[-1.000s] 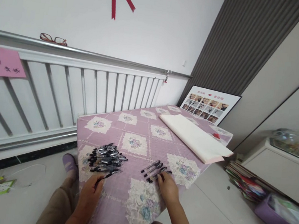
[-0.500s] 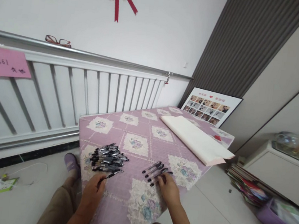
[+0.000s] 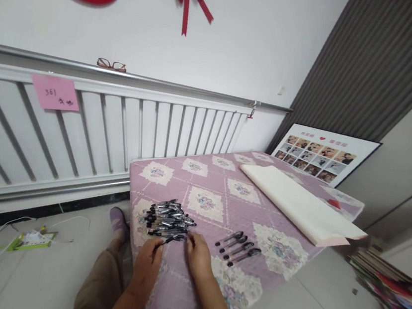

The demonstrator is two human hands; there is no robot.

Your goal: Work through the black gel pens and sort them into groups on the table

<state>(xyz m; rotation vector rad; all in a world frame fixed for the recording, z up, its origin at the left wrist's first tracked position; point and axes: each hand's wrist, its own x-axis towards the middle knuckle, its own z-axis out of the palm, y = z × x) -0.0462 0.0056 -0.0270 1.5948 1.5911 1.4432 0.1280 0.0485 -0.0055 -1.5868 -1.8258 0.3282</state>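
A heap of black-and-clear pens (image 3: 170,216) lies on the purple flowered tablecloth. At the near edge of the heap, my left hand (image 3: 148,259) pinches one black pen (image 3: 168,240) between thumb and fingers. My right hand (image 3: 198,255) is at the heap's right corner, its fingers curled close by the pen ends; whether a pen is in them is hidden. To the right of that hand, several pens (image 3: 237,248) lie side by side in a slanted row, apart from the heap.
A folded cream sheet (image 3: 294,200) lies across the right of the table (image 3: 203,179). A photo board (image 3: 314,155) leans behind it. The white radiator (image 3: 172,125) runs along the back, with glasses (image 3: 112,65) on its pipe. On the floor at left is a power strip (image 3: 36,239) with cables.
My right hand has left the row of pens and moved left to the heap. My left hand still holds a pen. The view has turned slightly left.
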